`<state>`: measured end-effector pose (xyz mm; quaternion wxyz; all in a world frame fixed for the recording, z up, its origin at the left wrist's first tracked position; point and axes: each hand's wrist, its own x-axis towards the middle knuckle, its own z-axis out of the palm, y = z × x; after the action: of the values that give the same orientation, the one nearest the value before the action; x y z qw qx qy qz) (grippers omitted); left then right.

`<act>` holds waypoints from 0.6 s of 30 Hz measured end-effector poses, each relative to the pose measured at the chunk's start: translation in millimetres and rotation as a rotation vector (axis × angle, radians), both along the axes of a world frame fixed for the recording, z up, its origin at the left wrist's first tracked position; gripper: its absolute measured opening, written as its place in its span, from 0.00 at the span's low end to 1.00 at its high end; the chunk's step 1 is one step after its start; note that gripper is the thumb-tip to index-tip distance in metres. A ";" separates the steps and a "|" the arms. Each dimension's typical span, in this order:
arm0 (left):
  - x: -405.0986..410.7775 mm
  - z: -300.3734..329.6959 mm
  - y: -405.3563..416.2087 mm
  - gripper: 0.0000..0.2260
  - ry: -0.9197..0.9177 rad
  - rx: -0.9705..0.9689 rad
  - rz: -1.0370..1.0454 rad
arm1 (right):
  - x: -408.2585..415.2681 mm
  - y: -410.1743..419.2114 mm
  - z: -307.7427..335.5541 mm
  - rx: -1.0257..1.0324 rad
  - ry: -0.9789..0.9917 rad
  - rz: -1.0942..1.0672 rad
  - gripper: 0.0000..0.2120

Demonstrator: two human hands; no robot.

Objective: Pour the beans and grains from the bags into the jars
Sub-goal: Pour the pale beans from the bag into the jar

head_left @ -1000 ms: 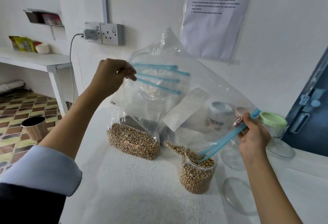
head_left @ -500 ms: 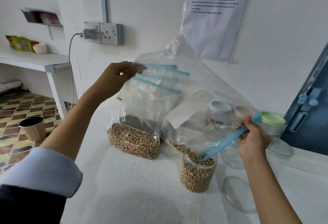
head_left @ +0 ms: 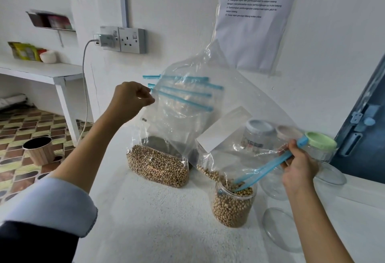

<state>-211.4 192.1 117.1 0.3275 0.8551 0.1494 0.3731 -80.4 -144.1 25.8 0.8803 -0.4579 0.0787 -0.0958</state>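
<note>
Both hands hold a clear zip bag tilted over the soybean jar: left hand pinching its far corner, right hand gripping its blue zip edge.

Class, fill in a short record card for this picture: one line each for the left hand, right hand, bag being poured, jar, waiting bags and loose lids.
left hand: pinches the raised end of the bag
right hand: grips the blue zip edge
bag being poured: clear, tilted, mouth in the jar
jar: open, nearly full of pale beans
waiting bags: behind, upright, beans at the bottom
loose lids: clear, flat on the counter
</note>
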 end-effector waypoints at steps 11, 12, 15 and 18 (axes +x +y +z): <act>4.2 -4.8 -8.9 0.06 -0.103 0.333 0.148 | -2.9 -3.3 0.3 0.001 -0.015 -0.001 0.09; 4.3 -4.7 -8.3 0.05 -0.113 0.313 0.112 | -3.7 -3.3 0.2 0.000 -0.015 -0.002 0.09; 3.6 -5.4 -8.5 0.04 -0.102 0.246 0.049 | -5.6 -2.1 -0.3 0.001 -0.023 0.001 0.09; 5.5 -6.9 -6.9 0.06 -0.086 0.193 0.031 | -7.2 -0.6 0.5 0.007 -0.023 -0.003 0.09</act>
<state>-205.9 185.2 110.2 0.2437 0.8635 0.1117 0.4271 -87.6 -144.6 26.4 0.8827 -0.4534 0.0695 -0.1022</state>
